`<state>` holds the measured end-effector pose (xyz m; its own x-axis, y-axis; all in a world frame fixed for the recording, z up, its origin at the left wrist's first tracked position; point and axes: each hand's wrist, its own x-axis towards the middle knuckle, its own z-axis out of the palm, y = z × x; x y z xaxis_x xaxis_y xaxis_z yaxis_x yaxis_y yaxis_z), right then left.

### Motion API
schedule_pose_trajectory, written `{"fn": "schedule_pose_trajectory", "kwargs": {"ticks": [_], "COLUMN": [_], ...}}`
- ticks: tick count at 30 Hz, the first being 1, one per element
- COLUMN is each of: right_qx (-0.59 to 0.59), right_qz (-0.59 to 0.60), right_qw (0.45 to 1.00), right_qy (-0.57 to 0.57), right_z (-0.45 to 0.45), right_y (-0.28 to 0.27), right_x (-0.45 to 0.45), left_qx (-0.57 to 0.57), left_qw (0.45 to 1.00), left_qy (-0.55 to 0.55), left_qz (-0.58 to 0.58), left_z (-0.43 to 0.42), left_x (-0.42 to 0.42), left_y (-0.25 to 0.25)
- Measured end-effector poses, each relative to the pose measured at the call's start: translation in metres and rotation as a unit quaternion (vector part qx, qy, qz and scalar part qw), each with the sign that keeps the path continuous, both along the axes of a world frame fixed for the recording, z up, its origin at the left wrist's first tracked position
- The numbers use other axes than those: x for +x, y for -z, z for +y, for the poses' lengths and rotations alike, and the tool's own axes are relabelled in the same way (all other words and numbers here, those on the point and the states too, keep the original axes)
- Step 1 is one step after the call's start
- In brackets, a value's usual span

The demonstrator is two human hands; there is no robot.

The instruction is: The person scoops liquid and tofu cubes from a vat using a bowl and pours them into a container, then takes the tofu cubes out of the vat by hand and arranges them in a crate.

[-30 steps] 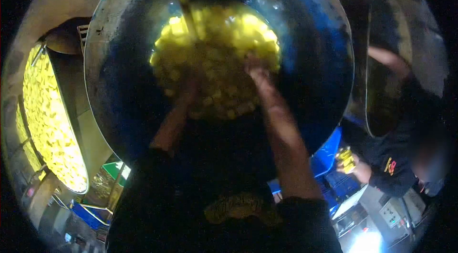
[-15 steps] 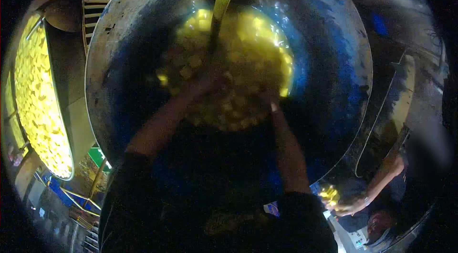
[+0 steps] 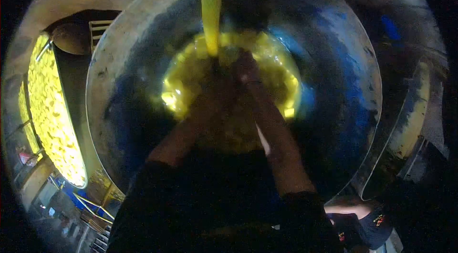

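A wide round metal basin [image 3: 110, 62] with dark, blue-stained walls fills the middle of the head view. Yellow chunks [image 3: 278, 79] lie wet and shiny at its bottom. From the top edge a yellow textured hose [image 3: 211, 7] hangs into it, its lower end among the chunks. My left hand [image 3: 218, 74] is just below the hose end, in deep shadow. Beside it, to the right, my right hand [image 3: 246, 68] reaches in over the chunks. Both hands are dark and blurred, so their fingers cannot be made out.
On the left stands a large round tray [image 3: 78, 162] heaped with yellow pieces. At the right is another curved, worn metal vessel [image 3: 409, 119]. Another person's arm [image 3: 350, 207] shows at the lower right. A yellow metal frame [image 3: 95, 206] stands at the lower left.
My hands have come closer together and farther up into the basin, the right one moving left. The hose now hangs straighter. The other person's hand with yellow pieces is out of sight.
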<state>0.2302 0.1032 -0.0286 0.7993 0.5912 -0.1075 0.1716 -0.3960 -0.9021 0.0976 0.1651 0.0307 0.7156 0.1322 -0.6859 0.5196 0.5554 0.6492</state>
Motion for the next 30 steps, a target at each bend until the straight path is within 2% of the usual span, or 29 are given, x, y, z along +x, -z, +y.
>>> {"fn": "schedule_pose_trajectory", "kwargs": {"ticks": [1,3,5,6,7,8,9,11,13,15,17,20,24,26,27,29,30], "right_qx": [0.012,-0.218,-0.264,-0.27,-0.247,-0.215,-0.219,-0.023,-0.035,-0.044,0.026,0.004,0.048,-0.016,-0.014,0.093,0.093], "right_qz": [0.008,-0.082,-0.068,-0.068,0.111,0.286,0.285,0.287,0.251,0.218,0.285,0.358,0.307,0.288,0.287,0.51,0.509], "right_qw": [1.0,0.972,0.951,0.949,0.953,0.926,0.925,0.95,0.963,0.972,0.955,0.934,0.95,0.958,0.958,0.853,0.853], "right_qy": [0.012,-0.031,-0.144,-0.15,-0.139,-0.121,-0.121,-0.117,-0.095,-0.077,-0.079,-0.018,-0.019,0.008,0.009,0.067,0.07], "right_z": [0.003,-0.003,-0.026,-0.029,-0.026,-0.024,-0.03,-0.05,-0.061,-0.07,-0.082,-0.087,-0.092,-0.086,-0.093,-0.101,-0.101], "right_y": [0.008,0.032,0.064,0.037,-0.018,-0.062,-0.081,-0.109,-0.145,-0.147,-0.136,-0.144,-0.134,-0.147,-0.131,-0.111,-0.107], "right_x": [-0.004,0.016,0.045,0.055,0.068,0.076,0.075,0.068,0.055,0.052,0.054,0.061,0.064,0.066,0.07,0.077,0.076], "left_qx": [0.002,0.002,0.006,0.008,0.012,0.015,0.021,0.037,0.075,0.15,0.236,0.324,0.352,0.365,0.376,0.407,0.419], "left_qw": [1.0,1.0,1.0,1.0,1.0,0.999,0.999,0.998,0.996,0.988,0.972,0.944,0.933,0.927,0.922,0.907,0.901], "left_qy": [0.003,0.006,0.011,0.013,0.016,0.021,0.025,0.036,0.036,0.018,-0.013,-0.042,0.011,0.041,0.053,0.069,0.083], "left_qz": [0.0,-0.004,-0.01,-0.014,-0.016,-0.02,-0.025,-0.028,-0.028,-0.016,0.012,0.051,0.07,0.072,0.073,0.076,0.074], "left_z": [0.0,-0.001,-0.001,0.0,0.0,0.003,0.003,0.002,-0.007,-0.029,-0.053,-0.07,-0.04,-0.032,-0.03,-0.037,-0.037], "left_x": [0.002,0.008,0.016,0.02,0.023,0.025,0.026,0.023,0.016,0.006,0.003,0.016,0.046,0.055,0.06,0.067,0.07], "left_y": [0.001,0.009,0.014,0.017,0.023,0.024,0.024,0.023,0.016,0.008,0.005,0.026,0.069,0.082,0.086,0.091,0.095]}}
